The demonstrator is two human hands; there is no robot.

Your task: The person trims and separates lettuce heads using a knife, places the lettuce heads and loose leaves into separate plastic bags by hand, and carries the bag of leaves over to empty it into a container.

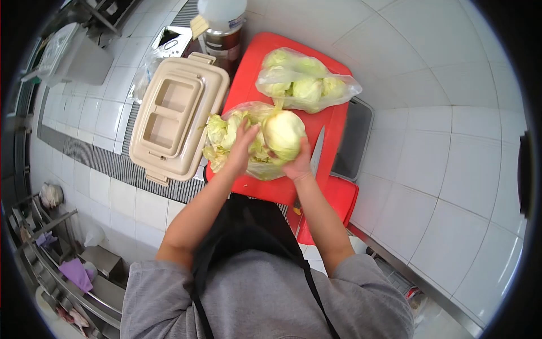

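Grey shirt (254,299) and black apron (240,237) are seen closest. 1 pale-green cabbage head (284,134) is held in the right hand (300,163), above the red worktop (244,73). Left hand (243,148) is positioned just beside it, over loose leaves (220,135) in a clear bag; whether a leaf is gripped cannot be told. Knife (319,148) is laid to the right; 1 filled bag (307,82) is set farther back.
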